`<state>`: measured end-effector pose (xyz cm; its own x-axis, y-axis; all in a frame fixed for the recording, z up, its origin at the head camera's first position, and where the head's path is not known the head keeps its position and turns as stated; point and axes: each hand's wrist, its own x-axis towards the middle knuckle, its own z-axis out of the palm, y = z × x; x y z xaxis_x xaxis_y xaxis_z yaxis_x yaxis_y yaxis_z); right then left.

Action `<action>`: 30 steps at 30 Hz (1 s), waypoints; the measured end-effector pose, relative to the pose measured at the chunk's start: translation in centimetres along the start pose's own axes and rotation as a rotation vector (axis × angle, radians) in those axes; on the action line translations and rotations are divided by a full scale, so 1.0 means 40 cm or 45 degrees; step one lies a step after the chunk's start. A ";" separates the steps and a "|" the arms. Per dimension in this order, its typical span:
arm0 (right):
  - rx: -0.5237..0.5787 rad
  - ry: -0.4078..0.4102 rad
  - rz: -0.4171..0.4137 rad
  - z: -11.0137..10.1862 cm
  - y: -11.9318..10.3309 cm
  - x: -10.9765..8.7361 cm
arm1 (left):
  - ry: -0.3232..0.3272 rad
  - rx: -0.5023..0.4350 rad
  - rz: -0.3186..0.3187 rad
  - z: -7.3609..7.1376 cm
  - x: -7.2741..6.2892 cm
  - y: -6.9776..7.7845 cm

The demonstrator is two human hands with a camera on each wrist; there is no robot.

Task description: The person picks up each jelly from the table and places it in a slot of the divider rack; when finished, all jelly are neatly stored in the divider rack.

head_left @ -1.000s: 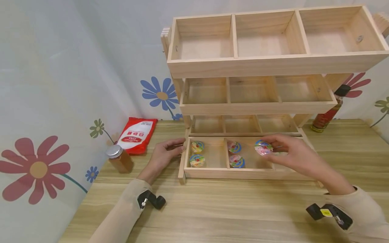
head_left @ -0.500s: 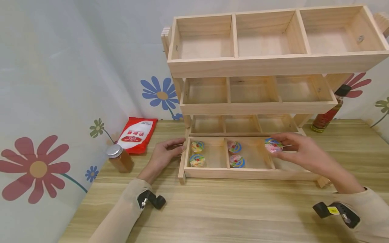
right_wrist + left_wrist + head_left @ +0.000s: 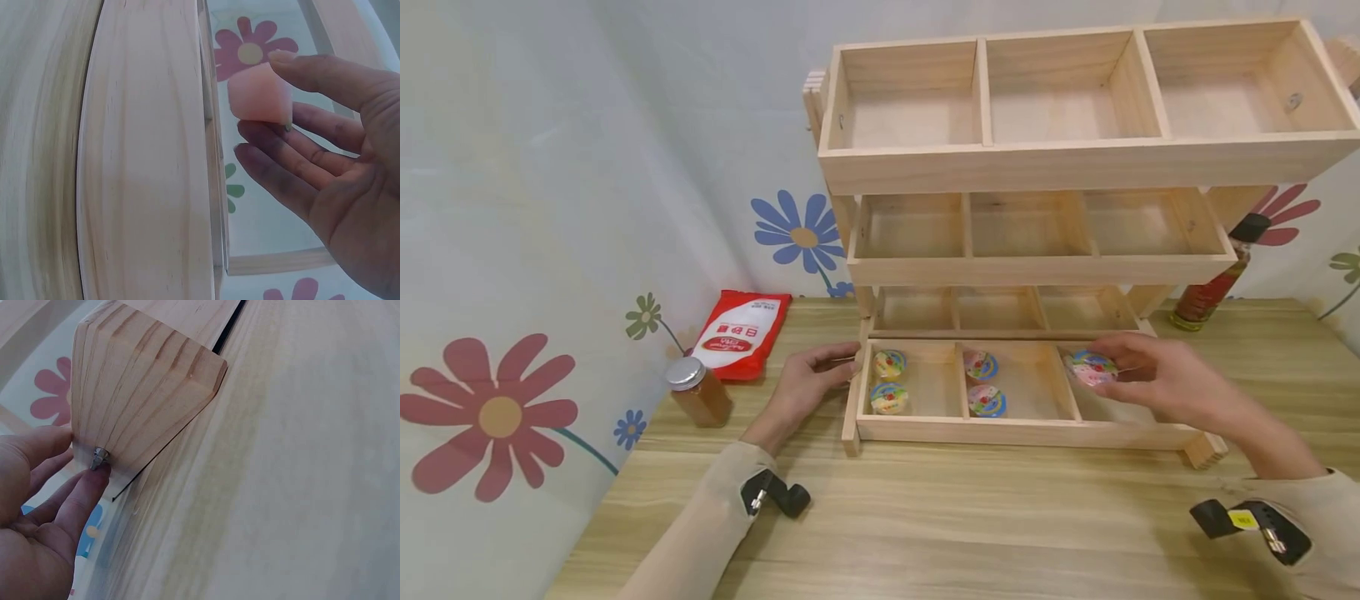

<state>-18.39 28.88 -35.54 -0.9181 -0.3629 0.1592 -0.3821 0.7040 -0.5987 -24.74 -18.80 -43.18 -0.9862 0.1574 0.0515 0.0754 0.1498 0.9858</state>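
My right hand (image 3: 1180,385) pinches a pink jelly cup (image 3: 1092,367) between thumb and fingers, over the right compartment of the rack's bottom tray (image 3: 1022,431). The right wrist view shows the cup's translucent pink side (image 3: 259,94). Two yellow-lidded jelly cups (image 3: 890,398) lie in the left compartment, and two pink-and-blue-lidded ones (image 3: 987,399) in the middle compartment. At the rack's lower left side, my left hand (image 3: 801,387) touches the wooden end piece (image 3: 137,387); one fingertip is right at a small metal bolt (image 3: 100,456).
Three more divided tiers of the wooden rack (image 3: 1075,167) rise above the bottom tray. On the left stand a silver-lidded jar (image 3: 700,396) and a red-and-white bag (image 3: 741,333). A dark-capped bottle (image 3: 1213,279) is behind the rack's right side.
My right hand has carried the pink jelly cup rightward, from over the middle compartment to over the right one. The left hand keeps its place against the rack.
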 end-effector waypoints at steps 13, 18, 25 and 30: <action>0.004 -0.125 0.009 -0.004 0.027 0.000 | -0.009 0.000 -0.006 0.000 -0.004 0.001; 0.065 -0.169 0.012 0.000 0.040 -0.001 | -0.009 0.001 -0.008 -0.001 -0.003 -0.001; 0.075 -0.181 0.014 0.005 0.055 -0.001 | -0.014 0.014 -0.022 -0.001 -0.001 -0.002; 0.108 -0.198 0.023 0.011 0.063 0.000 | -0.017 0.014 -0.018 -0.001 -0.001 -0.001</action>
<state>-19.30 30.39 -37.42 -0.8949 -0.4453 0.0286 -0.3494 0.6594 -0.6657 -24.73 -18.84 -43.24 -0.9851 0.1685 0.0353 0.0631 0.1625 0.9847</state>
